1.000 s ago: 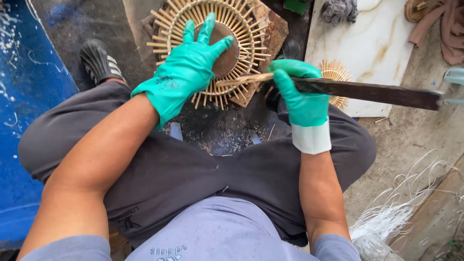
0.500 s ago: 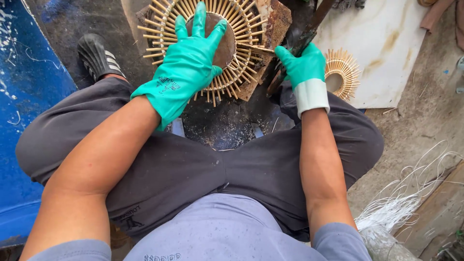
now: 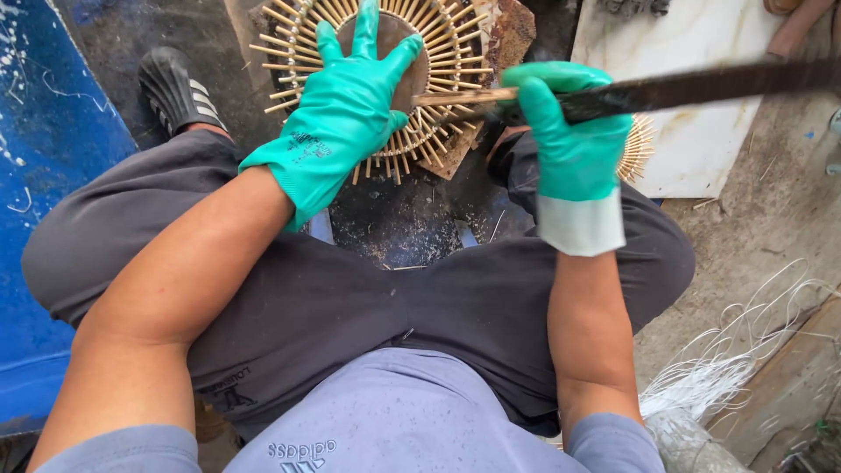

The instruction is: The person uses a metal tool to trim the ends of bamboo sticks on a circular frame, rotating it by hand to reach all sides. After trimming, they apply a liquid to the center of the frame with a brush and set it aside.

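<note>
Chopping step: L hand holds the stick wheel down, R hand swings the big knife.

The stick wheel (image 3: 385,79), a round disc w/ thin sticks poking out all around, lies on a wood block (image 3: 504,35) in front of the knees. The left hand (image 3: 350,114) in a green glove lies flat on the wheel, fingers spread wide open, pressing down. The right hand (image 3: 569,131), also gloved, is just right of the wheel, fingers curled tight around the handle of a long dark knife (image 3: 701,86). The blade points away from the wheel, to the right. A second small wheel (image 3: 635,149) peeks out behind the R hand. I think the next cut needs careful aim: blade on the stick ends, well clear of the L fingers.
</note>
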